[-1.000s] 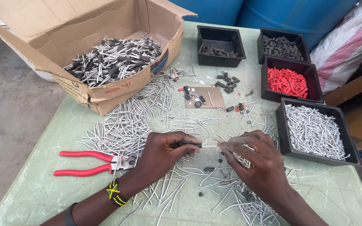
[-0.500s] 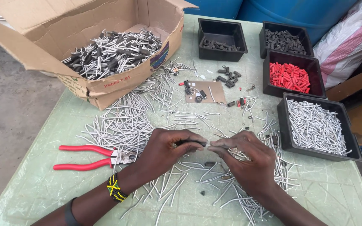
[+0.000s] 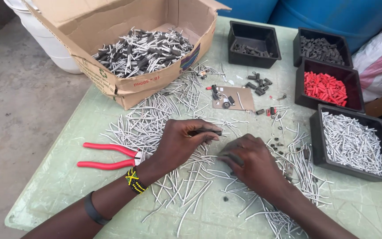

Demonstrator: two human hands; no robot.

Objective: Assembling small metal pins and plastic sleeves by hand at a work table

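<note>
My left hand [image 3: 183, 141] rests on the green table [image 3: 67, 177] and pinches a short black sleeve [image 3: 206, 131] between thumb and fingers. My right hand [image 3: 253, 161] lies palm down just to its right, fingers curled onto the scattered grey metal pins [image 3: 142, 124]; what it holds is hidden. The two hands are a small gap apart. Loose pins lie under and around both hands.
Red-handled pliers [image 3: 107, 156] lie left of my left hand. An open cardboard box [image 3: 124, 88] of assembled pins stands at the back left. Black trays hold grey pins [image 3: 354, 141], red caps [image 3: 326, 86] and dark sleeves [image 3: 253, 44]. A small cardboard piece [image 3: 235, 98] lies mid-table.
My hands, joined at a pin before, have drawn apart. The right hand has dropped flat onto the pins, and the left hand keeps the black sleeve.
</note>
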